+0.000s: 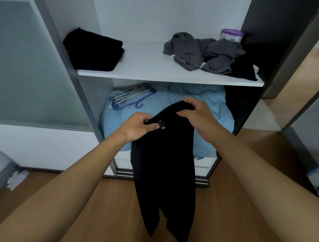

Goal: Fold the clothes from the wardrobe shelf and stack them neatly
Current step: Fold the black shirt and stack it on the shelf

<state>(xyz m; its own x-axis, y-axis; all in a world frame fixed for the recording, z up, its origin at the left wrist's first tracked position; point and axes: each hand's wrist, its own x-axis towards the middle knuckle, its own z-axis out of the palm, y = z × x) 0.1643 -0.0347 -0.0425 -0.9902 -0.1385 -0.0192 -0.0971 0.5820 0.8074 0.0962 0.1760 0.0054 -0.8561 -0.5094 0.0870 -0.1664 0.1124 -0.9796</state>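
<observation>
A black garment hangs down in front of the wardrobe, held at its top edge by both hands. My left hand pinches the edge beside a small label. My right hand grips the top edge a little higher and to the right. On the white wardrobe shelf, a folded black stack lies at the left. A crumpled pile of grey clothes lies at the right, with another black piece partly under it.
A purple-lidded tub stands behind the grey pile. Below the shelf, a light blue duvet fills the compartment, with several hangers on it. Wooden floor lies underneath. Crumpled white paper sits at the left by the wall.
</observation>
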